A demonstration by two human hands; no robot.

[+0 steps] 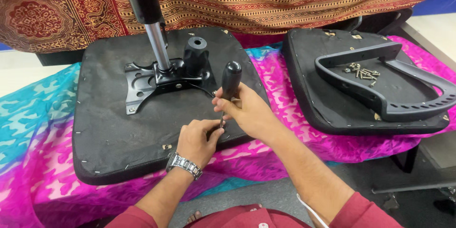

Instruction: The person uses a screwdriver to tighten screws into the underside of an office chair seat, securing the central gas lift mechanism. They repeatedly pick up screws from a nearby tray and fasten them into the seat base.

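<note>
An upturned black chair seat [109,128] lies on a pink and teal cloth, with a black metal mounting plate [147,83] and a gas lift cylinder [159,42] bolted on it. My right hand [247,111] grips a screwdriver with a black handle [231,79], held upright over the seat's near right edge. My left hand [197,140], wearing a metal wristwatch, pinches at the screwdriver's shaft tip, where a small screw may sit; I cannot tell.
A second black cushion [327,109] lies to the right, carrying a black plastic armrest [380,85] and several loose screws [362,72]. A patterned brown cloth [285,0] hangs behind. Chair base legs [418,185] stand at lower right.
</note>
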